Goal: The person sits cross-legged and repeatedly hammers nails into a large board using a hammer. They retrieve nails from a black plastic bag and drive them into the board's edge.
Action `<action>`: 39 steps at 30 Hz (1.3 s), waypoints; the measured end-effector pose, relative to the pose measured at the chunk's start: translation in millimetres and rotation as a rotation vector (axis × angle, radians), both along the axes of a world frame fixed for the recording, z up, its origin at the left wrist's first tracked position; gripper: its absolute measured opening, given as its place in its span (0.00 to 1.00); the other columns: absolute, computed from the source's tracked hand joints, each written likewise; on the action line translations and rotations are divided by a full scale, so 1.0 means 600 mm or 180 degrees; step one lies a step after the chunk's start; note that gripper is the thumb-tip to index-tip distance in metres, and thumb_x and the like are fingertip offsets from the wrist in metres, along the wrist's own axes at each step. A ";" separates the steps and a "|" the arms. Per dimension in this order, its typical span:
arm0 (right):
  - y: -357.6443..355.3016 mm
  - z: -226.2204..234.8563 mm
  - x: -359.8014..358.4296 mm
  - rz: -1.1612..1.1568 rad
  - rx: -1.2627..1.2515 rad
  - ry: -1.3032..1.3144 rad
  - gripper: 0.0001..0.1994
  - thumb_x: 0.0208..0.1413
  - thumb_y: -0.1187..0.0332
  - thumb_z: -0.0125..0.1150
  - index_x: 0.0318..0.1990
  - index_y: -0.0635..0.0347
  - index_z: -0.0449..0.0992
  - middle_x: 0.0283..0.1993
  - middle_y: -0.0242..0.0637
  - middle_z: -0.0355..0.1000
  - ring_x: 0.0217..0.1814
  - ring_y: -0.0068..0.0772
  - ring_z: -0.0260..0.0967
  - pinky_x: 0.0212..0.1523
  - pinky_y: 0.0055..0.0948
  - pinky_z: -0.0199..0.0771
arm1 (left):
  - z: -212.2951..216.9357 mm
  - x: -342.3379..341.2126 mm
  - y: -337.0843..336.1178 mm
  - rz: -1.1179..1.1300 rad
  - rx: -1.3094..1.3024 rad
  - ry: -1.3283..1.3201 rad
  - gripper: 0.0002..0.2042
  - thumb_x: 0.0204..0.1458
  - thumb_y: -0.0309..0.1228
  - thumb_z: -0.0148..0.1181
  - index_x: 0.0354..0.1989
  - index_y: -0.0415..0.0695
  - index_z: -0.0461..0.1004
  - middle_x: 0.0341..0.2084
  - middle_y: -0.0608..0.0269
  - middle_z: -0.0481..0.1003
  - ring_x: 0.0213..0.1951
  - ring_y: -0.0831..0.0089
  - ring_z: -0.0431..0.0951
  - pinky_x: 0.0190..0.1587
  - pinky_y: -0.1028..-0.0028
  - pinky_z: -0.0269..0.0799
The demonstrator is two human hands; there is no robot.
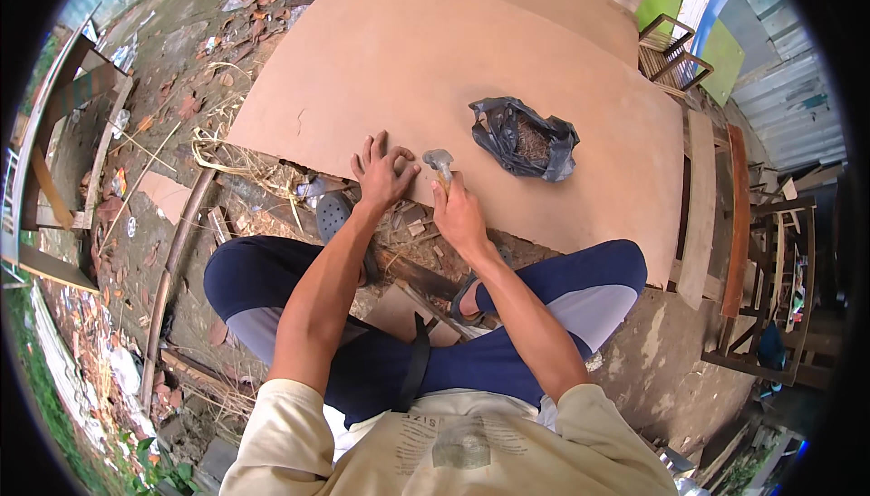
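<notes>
Head view: right hand (459,215) grips a hammer (440,164) by its handle, head-heavy and rigid; left hand (381,172) rests splayed on stiff board (507,70) just beside.

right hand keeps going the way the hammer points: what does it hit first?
The right hand grips a hammer pointing up-picture over the board. Bare board lies ahead; the black bag sits off to the right. Height above the board is unclear.

Head-worn fisheye view, straight down (close) over squatting knees and board (471,70).
</notes>
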State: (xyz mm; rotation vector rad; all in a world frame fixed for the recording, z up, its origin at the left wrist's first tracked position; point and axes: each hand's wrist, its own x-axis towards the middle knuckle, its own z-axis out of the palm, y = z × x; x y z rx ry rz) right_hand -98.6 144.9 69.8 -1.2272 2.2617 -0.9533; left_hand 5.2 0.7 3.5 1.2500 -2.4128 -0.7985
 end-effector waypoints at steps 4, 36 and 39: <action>-0.002 -0.004 -0.023 0.0115 0.0117 0.0136 0.15 0.66 0.60 0.52 0.45 0.67 0.67 0.26 0.63 0.73 0.32 0.73 0.71 0.33 0.61 0.69 | -0.009 -0.003 -0.009 -0.0004 -0.0012 0.0066 0.16 0.51 0.54 0.65 0.43 0.63 0.79 0.72 0.52 0.52 0.75 0.47 0.39 0.68 0.36 0.26; -0.004 0.071 -0.055 0.0240 0.0865 0.0024 0.17 0.65 0.59 0.52 0.42 0.69 0.70 0.31 0.65 0.75 0.38 0.70 0.74 0.42 0.59 0.72 | -0.012 -0.001 -0.008 -0.0120 -0.0226 0.0023 0.17 0.52 0.51 0.63 0.47 0.60 0.78 0.72 0.54 0.54 0.74 0.47 0.42 0.68 0.36 0.30; 0.028 0.097 -0.079 0.0284 0.1027 0.0168 0.18 0.65 0.57 0.52 0.41 0.69 0.70 0.31 0.65 0.74 0.38 0.69 0.73 0.42 0.57 0.70 | -0.014 0.019 -0.007 -0.0750 -0.0569 0.0108 0.21 0.52 0.52 0.63 0.52 0.58 0.76 0.70 0.56 0.57 0.73 0.49 0.48 0.69 0.39 0.34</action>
